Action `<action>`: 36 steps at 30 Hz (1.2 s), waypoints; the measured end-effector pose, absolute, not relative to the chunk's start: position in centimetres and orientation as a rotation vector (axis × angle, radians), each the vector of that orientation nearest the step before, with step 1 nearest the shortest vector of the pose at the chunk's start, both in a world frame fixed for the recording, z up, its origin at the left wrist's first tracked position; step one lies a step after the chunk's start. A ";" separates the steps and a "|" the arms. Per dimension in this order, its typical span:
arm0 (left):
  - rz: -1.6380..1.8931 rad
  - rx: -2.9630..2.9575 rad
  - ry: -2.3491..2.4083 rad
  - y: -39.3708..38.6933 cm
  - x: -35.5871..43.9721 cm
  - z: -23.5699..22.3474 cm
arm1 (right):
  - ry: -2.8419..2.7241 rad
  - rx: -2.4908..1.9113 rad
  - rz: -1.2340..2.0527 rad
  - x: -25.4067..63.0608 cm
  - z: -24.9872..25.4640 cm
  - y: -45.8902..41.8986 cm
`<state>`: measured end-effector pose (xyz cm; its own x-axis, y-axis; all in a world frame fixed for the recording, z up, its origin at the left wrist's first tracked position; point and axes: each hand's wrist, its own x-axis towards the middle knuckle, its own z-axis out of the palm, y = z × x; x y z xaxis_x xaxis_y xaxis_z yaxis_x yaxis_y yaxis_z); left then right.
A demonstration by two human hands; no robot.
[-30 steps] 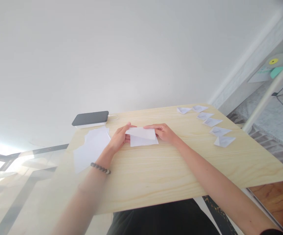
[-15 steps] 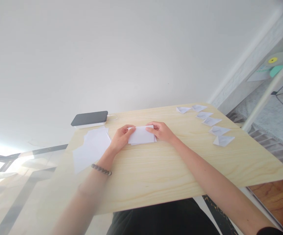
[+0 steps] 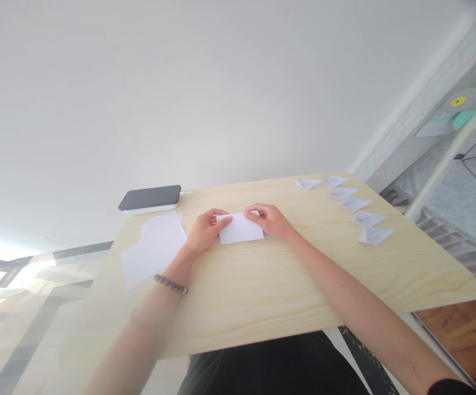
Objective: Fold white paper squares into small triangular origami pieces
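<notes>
Paper (image 3: 241, 231), long axis running left to right, is over the table's (image 3: 254, 296) middle, left hand (image 3: 205, 230) and right hand (image 3: 272, 221) gripping its far corners; it looks white, plain, rectangular.

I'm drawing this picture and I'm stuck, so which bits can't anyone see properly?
All in the head view:
- Underside of the paper: hidden by its top face.
- Paper's far corners: covered by the left hand and right hand.
- Number of loose sheets: they overlap.
- Lines on the folded papers: too small to make out.
- Black sleeve: cut off by the bottom edge.
</notes>
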<state>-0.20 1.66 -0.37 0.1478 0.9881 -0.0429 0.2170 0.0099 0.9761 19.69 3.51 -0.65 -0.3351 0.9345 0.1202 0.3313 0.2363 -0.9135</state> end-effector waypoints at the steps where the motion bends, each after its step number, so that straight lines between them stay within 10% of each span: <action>1: 0.965 1.415 1.264 1.6 -0.2 -0.3 | -1.804 -1.183 1.080 19.7 -0.7 3.5; 36: 0.979 1.479 1.321 1.9 -0.3 -0.9 | -1.848 -1.181 1.056 19.7 -1.0 3.7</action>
